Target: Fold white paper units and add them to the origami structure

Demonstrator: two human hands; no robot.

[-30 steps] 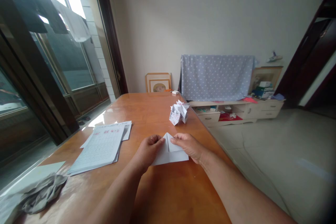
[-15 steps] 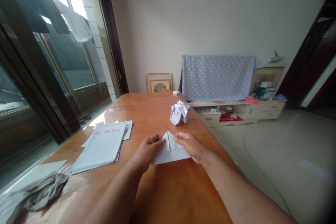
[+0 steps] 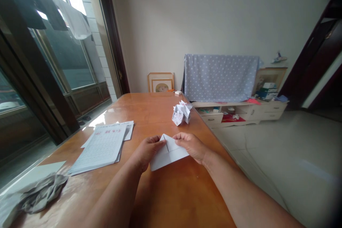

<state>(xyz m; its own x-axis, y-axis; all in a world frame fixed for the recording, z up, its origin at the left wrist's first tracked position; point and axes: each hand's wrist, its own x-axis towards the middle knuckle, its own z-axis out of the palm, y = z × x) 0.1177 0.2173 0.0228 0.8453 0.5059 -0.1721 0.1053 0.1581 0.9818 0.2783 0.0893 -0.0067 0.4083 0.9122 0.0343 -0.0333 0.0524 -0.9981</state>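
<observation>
Between my hands is a white sheet of paper (image 3: 169, 156), folded to a point at its far end with a straight band along its near edge. My left hand (image 3: 149, 151) pinches its left side, thumb on top. On the right, my right hand (image 3: 191, 146) grips the other sloping side in the same way, fingers tucked beneath. The fingers under the paper are partly hidden. Just beyond stands a cluster of folded paper pieces (image 3: 182, 113), white with some reddish and dark marks.
On the wooden table (image 3: 149, 110), a stack of lined, written sheets (image 3: 101, 149) lies at left. Nearer is a crumpled grey cloth (image 3: 44, 192). A small white box (image 3: 178, 93) sits at the far edge. Beyond the right edge stands a low white cabinet (image 3: 256, 112).
The folded paper has tilted, its left near corner coming down toward me and its tip shifting left. Both hands keep hold of it. The view has shifted slightly.
</observation>
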